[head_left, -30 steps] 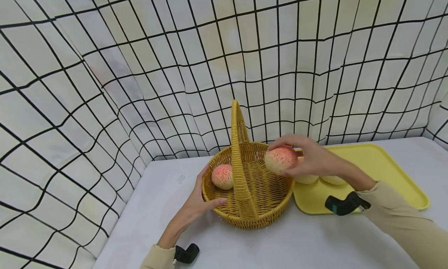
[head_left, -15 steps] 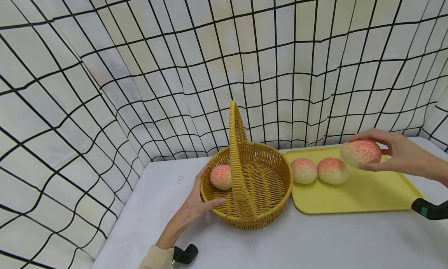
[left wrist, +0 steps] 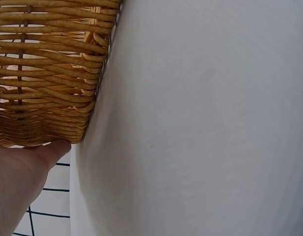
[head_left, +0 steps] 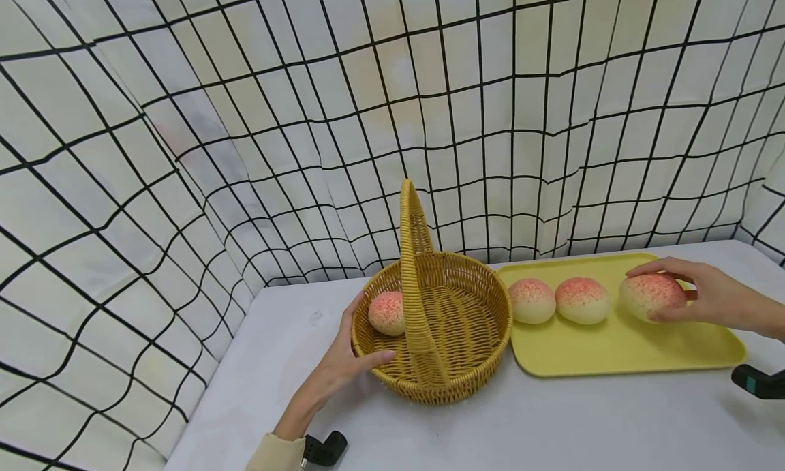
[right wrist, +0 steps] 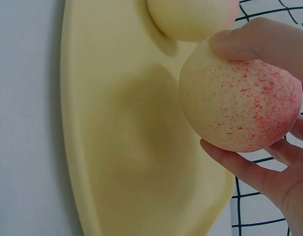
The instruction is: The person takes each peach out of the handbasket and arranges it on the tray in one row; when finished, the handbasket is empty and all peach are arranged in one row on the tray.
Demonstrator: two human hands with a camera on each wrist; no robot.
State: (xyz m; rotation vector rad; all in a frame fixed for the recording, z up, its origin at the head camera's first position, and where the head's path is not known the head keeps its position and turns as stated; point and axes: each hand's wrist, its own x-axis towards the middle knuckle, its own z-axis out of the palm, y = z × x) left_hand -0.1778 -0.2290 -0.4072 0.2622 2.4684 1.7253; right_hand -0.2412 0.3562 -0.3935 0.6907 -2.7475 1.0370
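Observation:
My left hand (head_left: pixel 341 359) grips the near left rim of a yellow wicker basket (head_left: pixel 475 335), its thumb over the rim and its fingers along the outer wall. Inside, left of the handle, lies a pink-and-cream peach (head_left: pixel 386 313). At the right, my right hand (head_left: pixel 705 295) holds another peach (head_left: pixel 651 296) between thumb and fingers, low over a yellow tray (head_left: pixel 619 354). The right wrist view shows this peach (right wrist: pixel 239 103) with a shadow on the tray beside it. Two more peaches, one at the left (head_left: pixel 531 300) and one beside it (head_left: pixel 582 300), sit on the tray.
Basket and tray stand side by side on a white table (head_left: pixel 429 437), the tray's left end right at the basket. A tall arched handle (head_left: pixel 413 287) spans the basket. White cloth with a black grid (head_left: pixel 466 144) hangs behind and at the left.
My right hand has carried its peach from the basket's right side over to the tray's right half, then lowered it. The left hand has stayed at the basket rim.

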